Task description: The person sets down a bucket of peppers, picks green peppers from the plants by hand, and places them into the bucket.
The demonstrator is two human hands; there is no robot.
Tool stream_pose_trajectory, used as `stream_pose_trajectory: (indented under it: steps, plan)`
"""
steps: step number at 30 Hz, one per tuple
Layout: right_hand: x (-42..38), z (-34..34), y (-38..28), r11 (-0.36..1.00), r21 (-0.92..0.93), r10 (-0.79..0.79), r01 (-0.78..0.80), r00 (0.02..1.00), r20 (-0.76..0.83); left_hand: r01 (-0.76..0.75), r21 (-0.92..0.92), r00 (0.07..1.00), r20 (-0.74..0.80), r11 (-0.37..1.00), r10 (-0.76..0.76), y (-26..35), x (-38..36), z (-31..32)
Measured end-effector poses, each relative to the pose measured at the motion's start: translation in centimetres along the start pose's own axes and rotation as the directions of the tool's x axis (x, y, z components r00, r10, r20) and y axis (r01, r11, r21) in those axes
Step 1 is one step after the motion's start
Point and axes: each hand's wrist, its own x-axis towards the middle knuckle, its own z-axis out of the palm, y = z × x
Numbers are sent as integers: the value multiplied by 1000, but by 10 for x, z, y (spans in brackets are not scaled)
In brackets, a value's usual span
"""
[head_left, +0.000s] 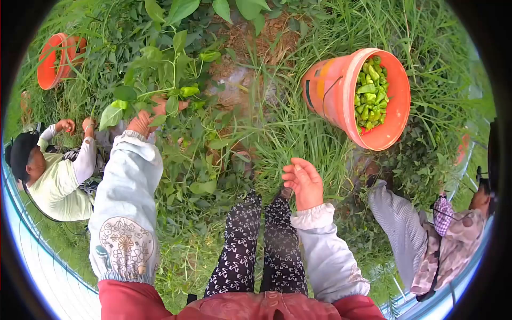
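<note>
My left hand point(143, 124) reaches in among the leaves of a pepper plant point(173, 66). Leaves partly cover it, but some fingers show stretched to the right, so it looks open. Just above those fingertips hangs a green pepper point(189, 92), with another green pepper point(209, 56) higher up. A third, pale green pepper point(119, 104) is by the leaves left of the hand. My right hand point(304, 182) is held palm up over the grass, fingers loosely bent and apart, with nothing visible in it. It is below and left of an orange bucket point(394, 120) of green peppers point(372, 93).
A person point(58, 178) in a dark cap works at the left, hands near the plants. Another orange bucket point(50, 64) lies at the upper left. At the right edge, a person point(426, 240) in camouflage is bent over. Tall grass point(277, 128) grows between the plants.
</note>
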Motion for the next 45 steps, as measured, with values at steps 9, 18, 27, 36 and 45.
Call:
stream_pose_trajectory:
  steps: [9, 18, 27, 36, 45]
  plan:
    - [36, 138, -40, 819, -463, -167, 340, 912, 374, -178, -514, 972, 39, 839, 230, -50, 3, 24]
    - [92, 190, -6, 173, -642, -294, 747, 662, 690, -220, -460, 937, 145, 860, 318, -77, 4, 40]
    - [59, 199, -13, -249, -689, 19, 681, 714, 700, -358, 555, 932, 164, 751, 324, -68, -23, 36]
    - [60, 144, -12, 249, -740, -66, 625, 773, 631, -267, 216, 963, 97, 939, 251, -77, -17, 40]
    - [145, 179, 28, 416, -603, -10, 680, 666, 745, -164, -200, 978, 96, 966, 186, -111, -20, 38]
